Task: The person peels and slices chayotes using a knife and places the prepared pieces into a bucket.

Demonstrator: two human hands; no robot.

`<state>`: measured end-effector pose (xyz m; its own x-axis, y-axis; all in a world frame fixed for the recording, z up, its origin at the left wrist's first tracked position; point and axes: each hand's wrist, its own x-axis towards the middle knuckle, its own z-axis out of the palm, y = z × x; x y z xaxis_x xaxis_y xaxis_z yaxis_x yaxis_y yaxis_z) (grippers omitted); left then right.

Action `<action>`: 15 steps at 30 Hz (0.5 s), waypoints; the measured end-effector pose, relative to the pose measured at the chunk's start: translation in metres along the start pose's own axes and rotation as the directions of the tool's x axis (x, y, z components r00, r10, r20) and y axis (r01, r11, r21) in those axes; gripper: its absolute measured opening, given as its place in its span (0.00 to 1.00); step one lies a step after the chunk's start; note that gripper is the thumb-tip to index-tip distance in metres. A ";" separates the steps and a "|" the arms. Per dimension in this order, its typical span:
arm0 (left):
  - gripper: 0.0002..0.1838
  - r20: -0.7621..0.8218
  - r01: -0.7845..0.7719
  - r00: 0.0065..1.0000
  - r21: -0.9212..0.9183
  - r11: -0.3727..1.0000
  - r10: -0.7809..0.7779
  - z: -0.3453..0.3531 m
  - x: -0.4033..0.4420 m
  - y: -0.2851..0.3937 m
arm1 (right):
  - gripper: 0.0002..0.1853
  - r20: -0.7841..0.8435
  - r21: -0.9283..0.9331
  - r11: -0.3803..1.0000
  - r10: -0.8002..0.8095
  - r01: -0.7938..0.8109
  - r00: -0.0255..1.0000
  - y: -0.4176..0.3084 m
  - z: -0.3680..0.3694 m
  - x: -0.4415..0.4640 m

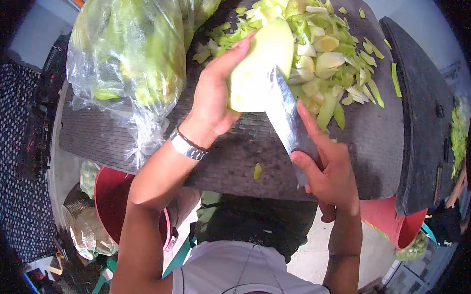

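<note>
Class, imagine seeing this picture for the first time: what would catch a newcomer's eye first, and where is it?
Probably the pale peeled fruit at upper centre, held in the left hand, with the shiny knife in the right hand overlapping it in view. Next come the peelings heaped to its right and the bulging clear plastic bag at upper left, both on the dark table.

Has both arms [341, 239] over near edge of table [372, 167], L elbow [146, 206] bent. Grips w/ L hand [212, 97], palm turned R, thumb stretched fwd. Grips w/ R hand [328, 168] nearer that edge, index fgr [315, 126] extended, thumb pointing L.
</note>
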<state>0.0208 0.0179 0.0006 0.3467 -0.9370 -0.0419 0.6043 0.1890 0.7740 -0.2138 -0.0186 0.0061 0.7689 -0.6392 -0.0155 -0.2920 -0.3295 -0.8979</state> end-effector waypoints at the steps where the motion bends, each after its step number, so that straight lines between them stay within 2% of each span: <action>1: 0.30 -0.011 -0.028 1.000 -0.005 1.000 0.028 -0.001 0.001 0.000 | 0.40 0.000 -0.005 1.000 -0.001 0.001 1.000 0.000 0.000 0.000; 6: 0.31 0.001 -0.119 0.993 0.023 0.993 0.119 -0.004 0.007 -0.001 | 0.40 -0.012 -0.032 1.000 0.001 -0.001 1.000 -0.003 0.001 -0.004; 9: 0.29 -0.013 -0.097 0.995 0.065 0.993 0.098 -0.001 0.005 0.003 | 0.40 -0.021 -0.050 0.999 0.016 -0.017 1.000 -0.007 -0.001 -0.005; 15: 0.26 -0.011 -0.073 0.997 -0.001 0.997 0.073 -0.003 0.005 0.007 | 0.40 -0.052 -0.060 0.998 -0.018 0.015 0.998 -0.006 0.003 -0.005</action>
<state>0.0286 0.0155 0.0036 0.3977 -0.9175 0.0078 0.5781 0.2572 0.7743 -0.2144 -0.0110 0.0105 0.7432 -0.6687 0.0234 -0.3145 -0.3799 -0.8699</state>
